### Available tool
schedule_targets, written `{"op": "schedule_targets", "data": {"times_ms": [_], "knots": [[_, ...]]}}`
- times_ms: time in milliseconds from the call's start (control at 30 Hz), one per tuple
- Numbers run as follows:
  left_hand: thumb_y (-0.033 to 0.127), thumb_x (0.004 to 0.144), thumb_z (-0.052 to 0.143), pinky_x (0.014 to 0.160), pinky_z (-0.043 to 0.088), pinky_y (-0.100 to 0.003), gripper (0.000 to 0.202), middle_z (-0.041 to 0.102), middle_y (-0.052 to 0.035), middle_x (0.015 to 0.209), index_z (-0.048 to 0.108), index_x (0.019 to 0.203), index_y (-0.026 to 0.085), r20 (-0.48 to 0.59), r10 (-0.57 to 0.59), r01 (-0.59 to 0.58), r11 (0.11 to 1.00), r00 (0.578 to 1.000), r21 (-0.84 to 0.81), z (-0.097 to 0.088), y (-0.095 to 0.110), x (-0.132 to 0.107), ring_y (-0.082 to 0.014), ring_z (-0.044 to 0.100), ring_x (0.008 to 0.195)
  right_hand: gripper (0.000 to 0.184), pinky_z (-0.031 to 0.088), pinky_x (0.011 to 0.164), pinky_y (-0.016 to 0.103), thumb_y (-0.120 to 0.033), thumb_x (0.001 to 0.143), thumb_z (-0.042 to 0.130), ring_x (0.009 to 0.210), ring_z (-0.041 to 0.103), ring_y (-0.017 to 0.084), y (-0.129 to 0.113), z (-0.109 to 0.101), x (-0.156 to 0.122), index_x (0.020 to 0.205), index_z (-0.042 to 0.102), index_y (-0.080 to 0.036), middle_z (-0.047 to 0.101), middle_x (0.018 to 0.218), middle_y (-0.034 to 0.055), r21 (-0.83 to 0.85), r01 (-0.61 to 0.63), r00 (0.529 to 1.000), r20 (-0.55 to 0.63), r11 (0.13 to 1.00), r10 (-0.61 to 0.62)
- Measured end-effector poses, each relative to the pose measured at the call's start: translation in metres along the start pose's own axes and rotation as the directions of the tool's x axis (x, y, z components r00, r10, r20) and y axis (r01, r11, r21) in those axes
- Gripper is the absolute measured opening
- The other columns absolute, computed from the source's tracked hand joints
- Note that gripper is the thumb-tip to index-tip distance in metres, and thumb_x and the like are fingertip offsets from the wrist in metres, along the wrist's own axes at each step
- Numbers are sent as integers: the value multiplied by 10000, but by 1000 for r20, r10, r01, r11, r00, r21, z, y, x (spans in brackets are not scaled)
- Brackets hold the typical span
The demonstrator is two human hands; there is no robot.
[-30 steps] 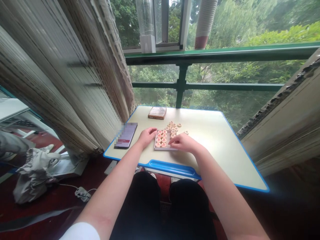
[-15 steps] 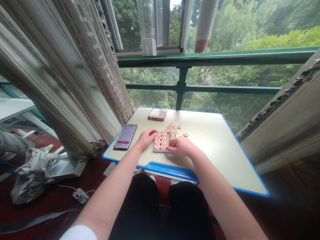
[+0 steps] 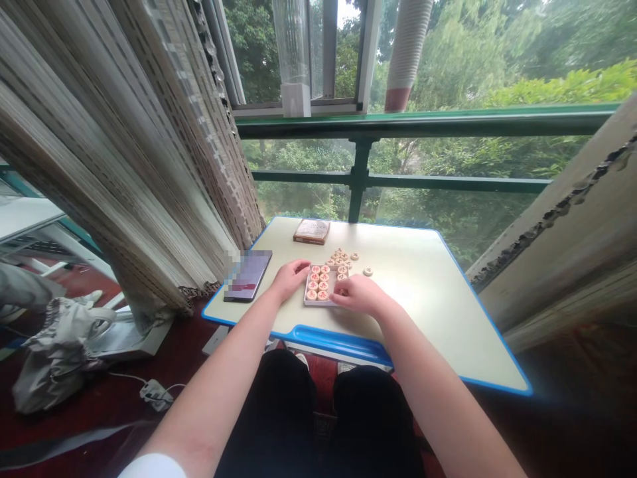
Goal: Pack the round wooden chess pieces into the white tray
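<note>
A shallow white box (image 3: 327, 302) lies on the table with round wooden Chinese chess pieces in it. On its left side two columns of red-marked pieces (image 3: 318, 282) sit face up; along its right side stands a column with dark marks (image 3: 342, 272), partly hidden. My left hand (image 3: 288, 280) rests at the box's left edge, fingers loosely bent and apart, gripping nothing visible. Over the box's right side, my right hand (image 3: 359, 293) has its fingers closed on a chess piece, mostly hidden beneath them. Several loose pieces (image 3: 340, 256) are heaped just behind the box.
Two single pieces lie right of the heap, the nearer one (image 3: 367, 271) by my right hand. A flat brown box (image 3: 312, 231) is at the back and a dark tablet-like device (image 3: 250, 275) at the left. The blue-edged table (image 3: 423, 318) has a pen groove (image 3: 338, 338) in front.
The view has tilted slightly. Both hands stay in nearly the same place at the box, and the pieces look the same.
</note>
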State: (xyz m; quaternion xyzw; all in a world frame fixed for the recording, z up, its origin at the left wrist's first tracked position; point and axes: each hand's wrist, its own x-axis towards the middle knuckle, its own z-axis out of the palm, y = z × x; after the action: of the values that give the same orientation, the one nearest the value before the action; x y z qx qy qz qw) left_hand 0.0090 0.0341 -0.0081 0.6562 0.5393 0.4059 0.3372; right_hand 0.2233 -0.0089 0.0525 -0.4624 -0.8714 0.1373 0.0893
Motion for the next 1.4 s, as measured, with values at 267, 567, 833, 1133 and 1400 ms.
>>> {"op": "schedule_targets", "data": {"times_ms": [267, 567, 833, 1133, 1400], "knots": [[313, 762, 538, 885, 453, -319, 309, 653, -83, 1044, 619, 1012, 149, 5, 2, -2, 1000, 1000, 25, -1, 1, 0, -188, 594, 974, 257, 304, 525, 237, -390, 790, 487, 651, 545, 158, 3, 0, 1, 805, 683, -223, 659, 722, 49, -25, -77, 997, -21, 997, 77], [331, 761, 543, 879, 453, -315, 316, 657, -79, 1033, 624, 1008, 152, -7, -5, 6, 1000, 1000, 26, -1, 2, -1, -185, 597, 960, 230, 356, 580, 228, -258, 769, 476, 691, 563, 154, 9, -1, 2, 853, 690, -250, 673, 755, 20, 70, -90, 992, -85, 993, 96], [332, 759, 542, 882, 452, -312, 312, 657, -81, 1043, 631, 999, 154, -5, -21, 21, 1000, 1000, 9, -1, 1, 0, -188, 599, 966, 310, 382, 642, 231, -155, 743, 411, 716, 562, 149, 28, -6, 4, 820, 700, -238, 671, 781, 14, 188, -292, 918, -221, 938, 330], [318, 761, 540, 888, 449, -320, 308, 657, -82, 1042, 631, 1003, 151, 1, -7, 7, 1000, 1000, -17, 0, -1, 1, -188, 599, 965, 212, 336, 542, 205, -235, 692, 530, 534, 445, 94, 15, -5, 0, 804, 707, -201, 524, 565, -25, 265, -143, 986, -45, 954, 160], [312, 760, 540, 880, 450, -324, 296, 662, -80, 1033, 639, 989, 153, -5, -15, 15, 1000, 1000, -19, -1, -1, 1, -194, 601, 956, 248, 351, 562, 215, -214, 718, 510, 550, 459, 104, 15, 0, 3, 865, 710, -213, 544, 577, -19, 251, -118, 989, -54, 961, 136]]}}
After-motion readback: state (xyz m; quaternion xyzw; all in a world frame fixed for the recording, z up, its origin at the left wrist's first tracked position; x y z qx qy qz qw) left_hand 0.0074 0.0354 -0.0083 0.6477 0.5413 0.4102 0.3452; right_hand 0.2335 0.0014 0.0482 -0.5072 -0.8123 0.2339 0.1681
